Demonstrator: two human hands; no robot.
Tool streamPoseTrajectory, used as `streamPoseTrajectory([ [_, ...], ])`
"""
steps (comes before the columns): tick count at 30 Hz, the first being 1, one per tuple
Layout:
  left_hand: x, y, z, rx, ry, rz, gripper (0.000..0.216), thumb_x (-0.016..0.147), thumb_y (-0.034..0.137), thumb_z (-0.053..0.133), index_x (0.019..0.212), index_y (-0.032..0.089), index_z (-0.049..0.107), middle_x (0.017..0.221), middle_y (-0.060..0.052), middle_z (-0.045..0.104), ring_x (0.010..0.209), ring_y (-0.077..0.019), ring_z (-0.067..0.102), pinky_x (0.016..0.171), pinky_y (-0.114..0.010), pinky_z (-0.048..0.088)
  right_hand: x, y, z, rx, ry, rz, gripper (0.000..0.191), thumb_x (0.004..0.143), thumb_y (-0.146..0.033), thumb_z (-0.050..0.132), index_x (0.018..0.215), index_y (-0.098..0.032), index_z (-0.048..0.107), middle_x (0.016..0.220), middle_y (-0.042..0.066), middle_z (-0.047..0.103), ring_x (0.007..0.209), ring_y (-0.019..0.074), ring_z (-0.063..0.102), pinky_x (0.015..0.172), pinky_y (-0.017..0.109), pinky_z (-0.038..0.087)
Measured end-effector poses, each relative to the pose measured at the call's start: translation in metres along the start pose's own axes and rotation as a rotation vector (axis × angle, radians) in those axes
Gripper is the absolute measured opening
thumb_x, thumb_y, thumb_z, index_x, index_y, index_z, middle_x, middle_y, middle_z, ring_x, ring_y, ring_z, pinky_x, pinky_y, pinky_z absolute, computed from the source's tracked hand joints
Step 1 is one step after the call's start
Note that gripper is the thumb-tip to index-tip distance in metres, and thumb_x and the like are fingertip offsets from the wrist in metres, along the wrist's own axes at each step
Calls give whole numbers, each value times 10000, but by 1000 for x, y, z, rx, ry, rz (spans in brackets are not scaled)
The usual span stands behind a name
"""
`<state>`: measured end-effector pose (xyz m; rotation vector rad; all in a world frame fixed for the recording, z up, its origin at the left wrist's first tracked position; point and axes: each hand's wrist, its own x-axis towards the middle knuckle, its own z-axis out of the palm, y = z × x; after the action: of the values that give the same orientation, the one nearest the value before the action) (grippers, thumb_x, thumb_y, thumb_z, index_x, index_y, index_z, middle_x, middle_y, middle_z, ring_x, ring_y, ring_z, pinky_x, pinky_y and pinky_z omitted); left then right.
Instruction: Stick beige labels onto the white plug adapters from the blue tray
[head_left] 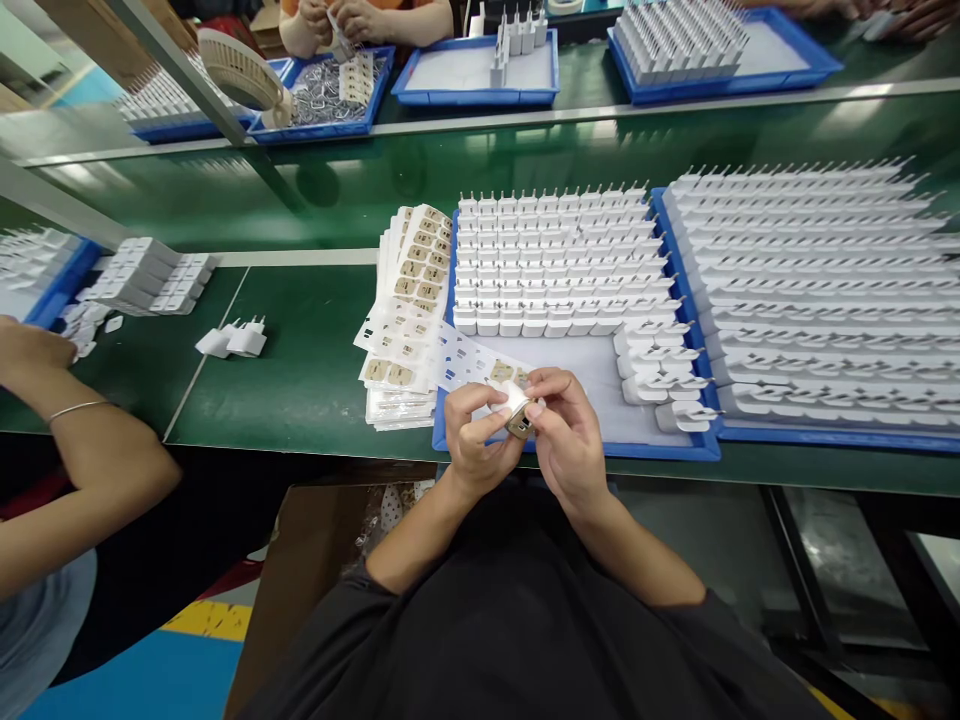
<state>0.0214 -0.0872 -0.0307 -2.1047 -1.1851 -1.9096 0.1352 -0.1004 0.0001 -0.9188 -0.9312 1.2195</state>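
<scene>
My left hand (476,435) and my right hand (566,430) meet over the near edge of a blue tray (577,450), both pinched on one small white charger plug (516,405). A tan label shows on the plug's lower face between my fingertips. The tray holds several rows of white charger plugs (555,260) standing prongs up. Sheets of tan labels (409,320) lie fanned out just left of the tray, close to my left hand.
A second blue tray (825,435) packed with white plugs sits at the right. Two loose plugs (236,340) lie on the green bench at the left. A co-worker's arm with a bracelet (75,410) reaches in at the left. Across the bench another person's hands (337,20) work over more blue trays.
</scene>
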Motion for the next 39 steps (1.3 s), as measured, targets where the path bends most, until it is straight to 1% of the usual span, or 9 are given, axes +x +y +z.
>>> streamPoseTrajectory([
  [6, -4, -1, 0, -42, 15, -25, 384, 844, 219, 781, 1084, 295, 492, 1028, -19, 615, 910, -176, 632, 774, -352, 584, 1, -1, -3, 47, -26, 3, 54, 823, -234, 678, 859, -266, 701, 941, 18, 587, 949, 200, 583, 862, 347, 485],
  [14, -7, 7, 6, -367, 22, -438, 418, 817, 287, 829, 1089, 252, 513, 1063, -38, 581, 987, -177, 640, 815, -328, 564, 2, -3, -13, -33, -156, -15, 262, 814, -270, 762, 1073, -285, 727, 1105, 48, 596, 1082, 224, 603, 901, 366, 543],
  [18, -11, 4, 7, -327, 10, -350, 455, 786, 179, 823, 1125, 254, 529, 1094, -36, 592, 997, -171, 634, 846, -333, 561, -1, 1, -7, -89, -101, -80, 324, 767, -180, 787, 1050, -281, 667, 1083, 23, 556, 977, 176, 597, 798, 297, 531],
  [21, -13, 1, 4, -222, -19, -209, 459, 792, 124, 796, 1130, 267, 520, 1087, -27, 607, 971, -164, 638, 832, -330, 567, 1, 0, -6, -142, -48, -133, 184, 825, -188, 761, 941, -252, 634, 961, -1, 546, 846, 144, 566, 721, 269, 491],
  [25, -10, 0, -6, -160, -73, -169, 459, 809, 161, 804, 1135, 277, 502, 1064, -25, 615, 955, -168, 655, 812, -331, 588, 12, -13, -16, -279, -189, -216, 68, 952, -203, 663, 892, -234, 658, 873, 2, 609, 789, 142, 590, 701, 279, 494],
  [28, -6, 1, -13, -122, -98, -177, 467, 799, 188, 824, 1129, 271, 504, 1036, -25, 620, 934, -173, 668, 799, -331, 591, 20, -22, -21, -494, -291, -388, 67, 948, -167, 682, 941, -233, 693, 910, 30, 681, 847, 169, 645, 696, 292, 527],
  [33, 0, 2, -25, -13, -124, -229, 401, 824, 223, 789, 1132, 235, 532, 1035, -47, 656, 934, -181, 692, 781, -312, 580, 16, -17, -18, -807, -257, -899, 224, 924, -77, 685, 1071, -245, 693, 992, 67, 723, 844, 188, 675, 737, 325, 573],
  [36, 5, -8, -44, 52, -69, -332, 427, 808, 261, 822, 1138, 227, 553, 1077, -59, 667, 967, -187, 697, 771, -294, 570, -7, -3, -8, -663, -436, -911, 208, 950, -103, 666, 1116, -228, 672, 1010, 74, 732, 851, 172, 694, 763, 299, 587],
  [39, 9, -31, -75, 73, 31, -493, 508, 809, 316, 837, 1229, 231, 563, 1146, -75, 662, 1030, -198, 692, 822, -299, 581, -33, 29, 6, -424, -794, -611, 119, 1000, -150, 598, 1088, -206, 654, 960, 64, 743, 859, 155, 715, 765, 253, 591],
])
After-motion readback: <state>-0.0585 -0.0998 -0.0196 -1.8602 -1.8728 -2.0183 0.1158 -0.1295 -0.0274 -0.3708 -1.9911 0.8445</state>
